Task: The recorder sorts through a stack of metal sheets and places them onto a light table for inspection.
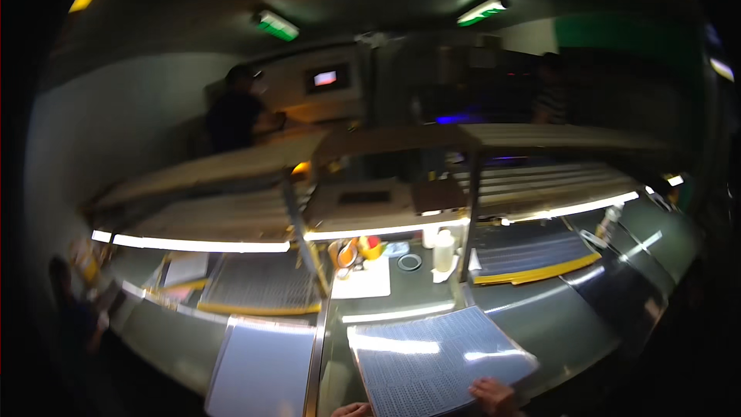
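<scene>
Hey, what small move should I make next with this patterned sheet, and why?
Perhaps tilt the patterned sheet slightly: two bright glare streaks cover part of its pattern, and your right hand is at its lower right edge, your left hand near its left edge.

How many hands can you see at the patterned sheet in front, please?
2: the left hand, partly cut off by the picture's bottom edge, beside the patterned sheet at its near left, and the right hand at its lower right edge.
</scene>
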A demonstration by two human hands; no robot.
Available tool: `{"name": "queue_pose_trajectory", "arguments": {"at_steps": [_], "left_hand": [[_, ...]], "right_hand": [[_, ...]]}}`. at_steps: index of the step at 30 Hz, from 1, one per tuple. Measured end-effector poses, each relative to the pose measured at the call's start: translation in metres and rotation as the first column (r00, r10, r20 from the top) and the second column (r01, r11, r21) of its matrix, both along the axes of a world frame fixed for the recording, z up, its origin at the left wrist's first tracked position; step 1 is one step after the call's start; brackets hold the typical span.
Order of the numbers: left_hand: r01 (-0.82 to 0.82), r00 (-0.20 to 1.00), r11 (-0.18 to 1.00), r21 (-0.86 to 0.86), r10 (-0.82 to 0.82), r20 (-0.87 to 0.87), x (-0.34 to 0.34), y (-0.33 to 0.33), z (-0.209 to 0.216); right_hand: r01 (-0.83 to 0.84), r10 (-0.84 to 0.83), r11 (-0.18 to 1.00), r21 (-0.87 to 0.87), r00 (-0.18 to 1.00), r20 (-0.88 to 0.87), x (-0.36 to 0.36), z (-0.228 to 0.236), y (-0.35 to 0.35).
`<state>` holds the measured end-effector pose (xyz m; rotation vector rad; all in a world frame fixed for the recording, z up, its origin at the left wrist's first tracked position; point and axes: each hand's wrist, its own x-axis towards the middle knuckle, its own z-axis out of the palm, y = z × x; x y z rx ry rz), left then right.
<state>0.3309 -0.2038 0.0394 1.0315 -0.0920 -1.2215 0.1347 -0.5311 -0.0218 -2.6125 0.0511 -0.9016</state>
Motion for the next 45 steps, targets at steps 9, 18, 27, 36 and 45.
{"name": "queue_pose_trajectory", "arguments": {"at_steps": [9,18,27,36,45], "left_hand": [[-0.396,0.297,0.917,-0.043,0.172,0.939,0.026,-0.028,-0.054],[-0.614,0.349,0.788,0.048,0.216,0.912,0.001,-0.018,-0.107],[-0.893,0.344,0.117,0.435,-0.446,0.826,0.002,0.126,-0.111],[-0.743,0.311,0.183,0.644,-0.758,0.573,-0.049,0.067,-0.09],[-0.859,-0.147,0.463,0.219,-0.633,0.76,-0.063,0.086,-0.019]], "right_hand": [[-0.144,0.199,0.929,-0.342,0.971,0.132,0.099,0.266,-0.057],[0.193,-0.269,0.961,-0.199,0.826,-0.495,0.22,0.039,-0.075],[0.067,-0.078,0.997,-0.042,0.925,-0.372,0.084,-0.081,0.02],[0.129,-0.128,0.992,-0.02,0.934,-0.335,0.108,-0.043,0.025],[0.149,-0.135,0.989,0.015,0.926,-0.352,0.093,-0.044,0.026]]}}
